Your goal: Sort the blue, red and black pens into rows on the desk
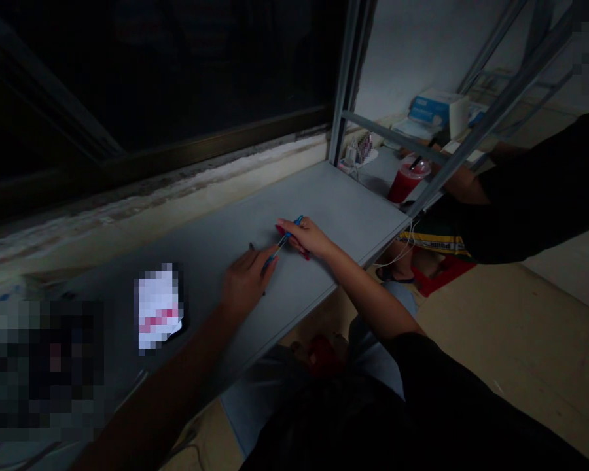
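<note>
Over the grey desk (314,196), a slim blue pen (283,242) with a pale, clear-looking middle slants between my two hands. The fingers of my left hand (248,280) are closed on its lower end. My right hand (310,237) grips the upper end, thumb along it. A red, pen-like piece (305,253) crosses under the right fingers, most of it hidden. Dark tips of another thin stick (251,246) poke out on both sides of my left hand; whether it is held or lies on the desk, I cannot tell.
A lit, blurred phone or tablet (158,307) lies left of my left hand. Beyond a metal post (491,118) are a red drink cup (405,181), a blue-and-white box (434,111) and another person in dark clothes (544,190). White cables (412,239) hang at the desk's right edge.
</note>
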The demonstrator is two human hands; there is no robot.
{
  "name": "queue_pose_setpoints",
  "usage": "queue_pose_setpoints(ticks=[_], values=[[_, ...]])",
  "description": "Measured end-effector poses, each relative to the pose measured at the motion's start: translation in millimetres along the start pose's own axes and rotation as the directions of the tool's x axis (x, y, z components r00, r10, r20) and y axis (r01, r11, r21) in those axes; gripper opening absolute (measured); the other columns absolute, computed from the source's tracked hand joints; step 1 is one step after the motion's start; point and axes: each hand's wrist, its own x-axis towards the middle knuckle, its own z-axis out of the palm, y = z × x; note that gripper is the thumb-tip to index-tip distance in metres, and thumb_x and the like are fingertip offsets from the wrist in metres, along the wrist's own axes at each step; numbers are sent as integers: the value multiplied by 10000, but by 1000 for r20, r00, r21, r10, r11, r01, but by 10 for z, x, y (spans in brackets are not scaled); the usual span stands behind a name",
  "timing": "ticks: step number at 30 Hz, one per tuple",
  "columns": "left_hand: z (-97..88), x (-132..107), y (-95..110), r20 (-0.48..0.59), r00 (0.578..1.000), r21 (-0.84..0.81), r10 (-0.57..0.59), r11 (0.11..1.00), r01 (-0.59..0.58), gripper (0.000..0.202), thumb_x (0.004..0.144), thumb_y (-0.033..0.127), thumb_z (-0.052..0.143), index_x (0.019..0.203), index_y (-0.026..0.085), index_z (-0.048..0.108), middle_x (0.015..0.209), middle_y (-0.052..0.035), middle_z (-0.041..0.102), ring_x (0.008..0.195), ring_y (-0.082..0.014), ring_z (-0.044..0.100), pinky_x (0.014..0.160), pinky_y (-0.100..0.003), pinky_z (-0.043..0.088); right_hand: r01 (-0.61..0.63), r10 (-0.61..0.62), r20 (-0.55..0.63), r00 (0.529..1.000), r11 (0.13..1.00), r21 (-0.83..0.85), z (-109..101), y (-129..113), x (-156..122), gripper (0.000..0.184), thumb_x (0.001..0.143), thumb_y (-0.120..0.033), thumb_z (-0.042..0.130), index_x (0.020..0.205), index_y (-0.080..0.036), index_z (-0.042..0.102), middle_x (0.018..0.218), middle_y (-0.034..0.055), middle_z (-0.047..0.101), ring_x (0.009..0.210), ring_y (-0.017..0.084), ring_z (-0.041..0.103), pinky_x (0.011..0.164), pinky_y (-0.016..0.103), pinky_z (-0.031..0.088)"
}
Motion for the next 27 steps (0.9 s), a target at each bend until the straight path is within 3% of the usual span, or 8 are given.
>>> queue_pose_setpoints(ticks=[4,9,13,15,17,19,23,27], values=[[-1,12,-19,21,999,57,-28,998,27,372,1080,416,497,1297,212,721,1037,-112,799,932,-222,750,927,-340,568,-69,66,61,996,996,49,12,-57,46,669,1031,-567,528,474,-234,365,334,-72,352,291,61,282,342,220,271],[27,13,-85,8,987,179,-162,971,158,387,1070,455,475,1216,187,713,838,-88,799,697,-206,744,689,-280,528,-120,114,196,974,992,22,21,-291,209,638,1044,-470,565,491,-209,383,333,-73,359,305,42,282,360,188,257],[-9,31,-75,23,978,266,-206,944,193,391,1076,440,395,1080,176,683,781,-100,773,671,-224,736,615,-280,476,-340,298,432,851,940,22,9,-464,344,641,1066,-475,533,507,-217,352,341,-80,329,304,46,267,326,178,186],[-34,48,-59,29,979,274,-204,943,188,382,1079,440,373,1059,183,654,783,-95,765,673,-228,733,606,-284,468,-366,320,475,820,931,5,-1,-465,392,648,1083,-479,497,508,-216,355,345,-77,330,303,47,258,320,178,171],[-54,63,-52,43,977,283,-210,940,190,370,1077,472,385,1021,197,626,759,-79,749,654,-232,723,588,-289,453,-328,288,464,837,945,5,-4,-399,427,660,1077,-511,497,504,-210,367,350,-65,357,305,44,262,323,178,172],[-65,73,-57,49,974,305,-221,932,196,375,1073,503,394,947,213,595,733,-67,729,622,-237,707,567,-299,433,-246,202,411,889,968,58,4,-294,452,671,1049,-559,531,501,-210,364,357,-54,387,315,45,294,336,178,208],[-68,73,-71,90,978,278,-188,948,157,349,1078,427,379,838,231,539,736,-59,713,627,-223,704,580,-297,434,-74,59,151,987,993,95,43,-141,467,685,989,-629,593,491,-203,393,356,-59,390,328,47,323,381,186,297],[-49,54,-79,19,965,203,-261,946,252,268,1054,459,483,1067,210,583,771,-36,738,632,-215,726,555,-278,443,-58,54,92,994,998,34,61,-165,428,703,973,-654,597,467,-204,409,343,-56,391,323,51,334,402,201,322]])
